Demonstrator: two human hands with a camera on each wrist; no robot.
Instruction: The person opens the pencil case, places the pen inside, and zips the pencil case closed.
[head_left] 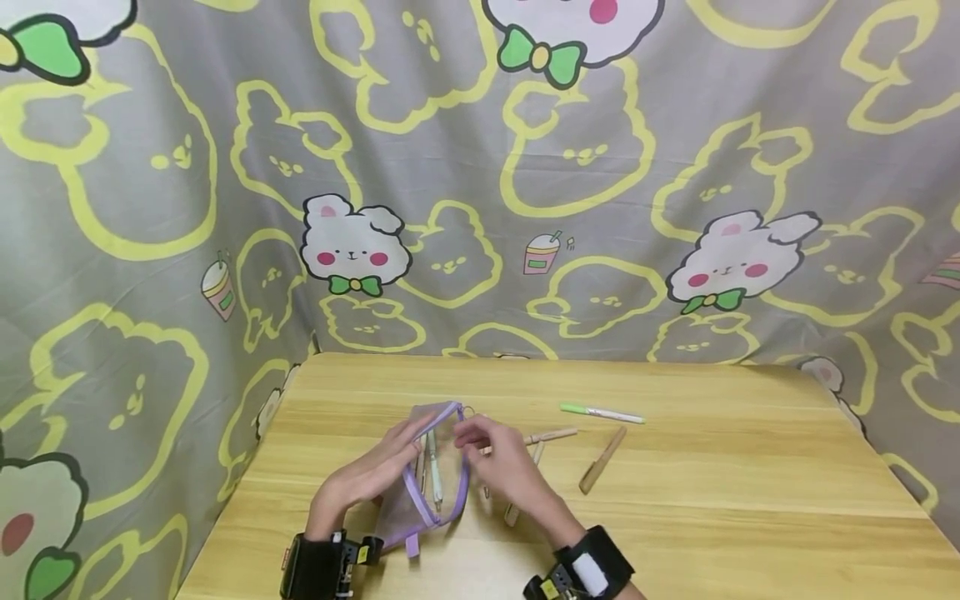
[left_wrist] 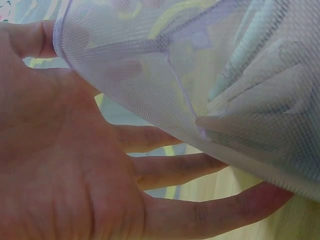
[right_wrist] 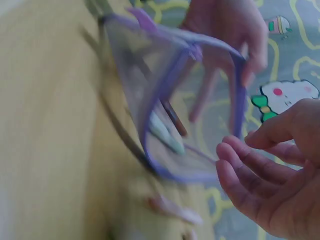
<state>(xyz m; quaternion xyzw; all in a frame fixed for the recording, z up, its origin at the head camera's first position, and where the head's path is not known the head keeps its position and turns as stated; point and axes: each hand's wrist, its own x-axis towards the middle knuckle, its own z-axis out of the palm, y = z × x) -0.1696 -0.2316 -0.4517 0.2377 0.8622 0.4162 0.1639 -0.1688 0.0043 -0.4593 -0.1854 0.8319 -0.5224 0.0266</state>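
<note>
While the left-wrist view is showing the palm [left_wrist: 65,160] that the head view is hiding, the left hand [head_left: 371,473] is spreading straight fingers against the mesh pouch [head_left: 397,517]. Resting on the surface [head_left: 750,475], the pouch is stretching lengthwise near to far, its mouth facing the right hand [head_left: 506,467], whose loosely curved fingers are holding nothing.

No text, label, brand or number can be read.

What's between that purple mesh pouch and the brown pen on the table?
Between mesh pouch and brown pen, the head view shows at least the right hand, a tan pen and a pale pen; the hand hides part of that stretch.
</note>
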